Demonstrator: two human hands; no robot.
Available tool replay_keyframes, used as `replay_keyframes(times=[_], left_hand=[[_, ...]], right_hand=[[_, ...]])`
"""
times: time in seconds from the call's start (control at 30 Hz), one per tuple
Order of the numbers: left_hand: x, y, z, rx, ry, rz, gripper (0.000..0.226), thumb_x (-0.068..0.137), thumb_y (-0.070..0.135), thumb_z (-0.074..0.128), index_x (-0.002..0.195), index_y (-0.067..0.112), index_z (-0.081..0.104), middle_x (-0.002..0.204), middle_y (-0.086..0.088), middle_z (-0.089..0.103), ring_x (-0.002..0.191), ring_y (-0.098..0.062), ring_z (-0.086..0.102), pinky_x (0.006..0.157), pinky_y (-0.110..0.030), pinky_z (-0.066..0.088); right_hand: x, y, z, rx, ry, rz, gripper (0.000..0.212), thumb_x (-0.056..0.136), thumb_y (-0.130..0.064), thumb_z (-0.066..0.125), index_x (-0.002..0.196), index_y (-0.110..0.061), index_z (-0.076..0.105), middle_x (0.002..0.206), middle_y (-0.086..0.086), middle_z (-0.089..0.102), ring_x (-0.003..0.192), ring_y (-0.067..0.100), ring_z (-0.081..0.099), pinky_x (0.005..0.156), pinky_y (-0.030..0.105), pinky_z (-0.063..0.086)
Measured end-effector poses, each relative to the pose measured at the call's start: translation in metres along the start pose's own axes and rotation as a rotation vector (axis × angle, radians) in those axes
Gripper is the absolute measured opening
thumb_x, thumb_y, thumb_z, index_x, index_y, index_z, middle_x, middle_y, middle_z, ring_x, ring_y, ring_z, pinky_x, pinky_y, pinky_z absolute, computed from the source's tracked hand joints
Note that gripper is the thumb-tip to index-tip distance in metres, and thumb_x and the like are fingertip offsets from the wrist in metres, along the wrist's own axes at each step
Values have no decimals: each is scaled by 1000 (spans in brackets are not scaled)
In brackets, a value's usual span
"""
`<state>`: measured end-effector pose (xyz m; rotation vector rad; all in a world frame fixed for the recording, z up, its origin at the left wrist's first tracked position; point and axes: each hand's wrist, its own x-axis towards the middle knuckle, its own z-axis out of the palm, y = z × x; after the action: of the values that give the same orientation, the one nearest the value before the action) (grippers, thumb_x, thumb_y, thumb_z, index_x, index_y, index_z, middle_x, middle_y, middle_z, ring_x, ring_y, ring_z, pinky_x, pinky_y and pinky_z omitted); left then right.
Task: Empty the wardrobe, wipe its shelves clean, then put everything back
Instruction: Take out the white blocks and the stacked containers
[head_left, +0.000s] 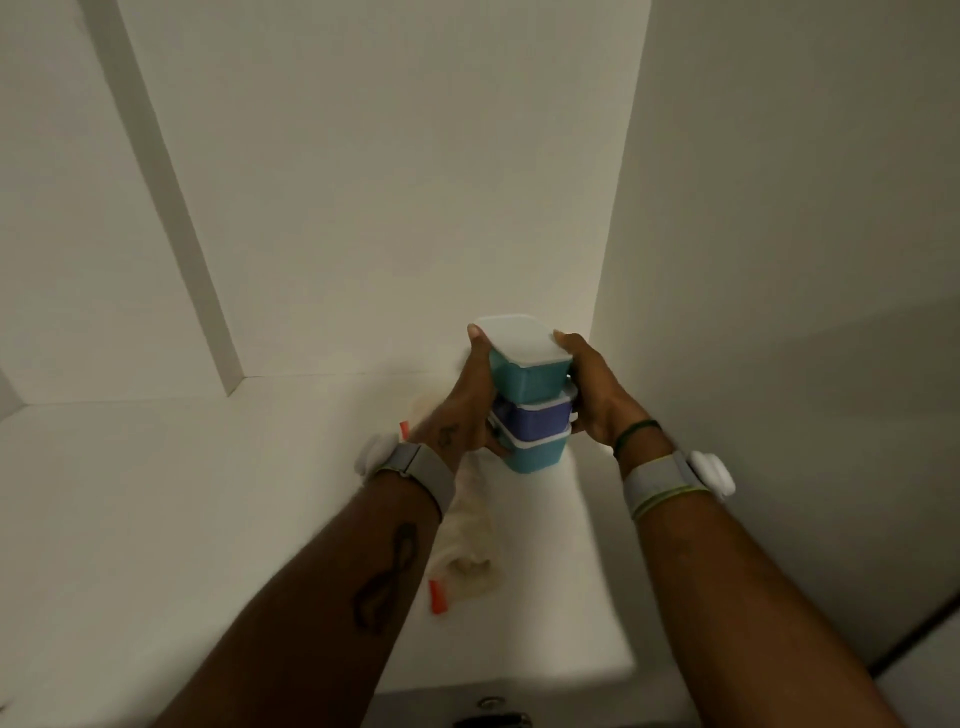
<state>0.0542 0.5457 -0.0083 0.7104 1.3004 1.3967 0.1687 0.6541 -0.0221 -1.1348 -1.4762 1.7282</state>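
White wardrobe (415, 182) interior across the whole frame, dimly lit. Pale shelf (156, 519) over the lower half. Stack of three lidded containers (530, 405), teal over blue over teal, right of centre near the back corner; contact with the shelf unclear. Left hand (467, 410) and right hand (592, 395) clamped on opposite sides of the stack, fingers curled. Crumpled clear bag (467, 545) with orange tabs lying on the shelf under the left forearm. Grey wristbands (415, 473) on both wrists.
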Motion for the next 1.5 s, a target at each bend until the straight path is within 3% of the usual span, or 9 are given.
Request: replay_keyframes(times=[0.13,0.37,0.47,0.53,0.63,1.0,1.27,1.37,1.5], left_hand=[[-46,11,17,-20,-18,18,69,100,68,15,117,16,57,99,-4,65,53,-10,69,45,-24,55],[-111,-11,30,115,-158,-71,64,103,62,19,85,14,57,53,-3,64,34,-11,60,26,-21,39],[-129,-24,29,203,-248,-86,69,100,68,18,102,16,64,62,-4,72,46,-14,67,39,-23,51],[-139,-31,25,268,-281,-131,80,93,79,20,128,21,61,103,-11,76,83,-27,73,77,-41,61],[-171,-55,27,360,-379,-179,88,87,86,22,143,25,52,135,-14,60,116,-39,59,101,-63,45],[-349,-204,32,511,-824,-291,39,99,69,27,106,45,57,83,25,60,70,6,61,75,-30,55],[-565,-339,92,683,-1129,-473,46,96,73,27,97,43,62,86,27,63,83,-4,60,77,-36,53],[-655,-387,114,673,-1281,-484,48,96,73,31,104,41,66,90,25,73,86,1,68,90,-42,56],[-759,-450,117,660,-1383,-558,68,87,77,47,133,30,62,133,-2,66,120,-23,64,94,-49,56]], right_hand=[[-31,9,-8,34,50,-9,41,91,-59,50,107,-26,66,110,3,72,97,26,65,80,41,51],[-134,51,-15,94,283,-41,43,86,-57,47,107,-28,69,112,6,75,98,26,65,82,41,49],[-184,61,-7,126,371,-88,43,83,-56,48,108,-28,69,108,5,76,98,26,64,87,44,47],[-221,68,2,148,448,-123,50,75,-55,51,111,-26,70,108,5,76,106,31,65,96,47,47],[-282,96,15,216,565,-167,59,72,-54,52,120,-23,68,112,6,75,115,37,63,101,51,46],[-520,272,65,556,1031,-102,61,75,-46,55,126,-14,66,118,10,73,108,34,65,85,43,49],[-768,392,83,731,1378,-121,59,77,-43,62,125,-8,65,120,14,72,114,39,65,91,45,52],[-871,427,94,759,1445,-137,36,94,-31,50,120,-12,67,111,11,75,93,31,71,62,30,57],[-981,471,124,755,1603,-134,48,85,-34,57,127,-12,64,119,13,73,106,32,69,84,41,53]])
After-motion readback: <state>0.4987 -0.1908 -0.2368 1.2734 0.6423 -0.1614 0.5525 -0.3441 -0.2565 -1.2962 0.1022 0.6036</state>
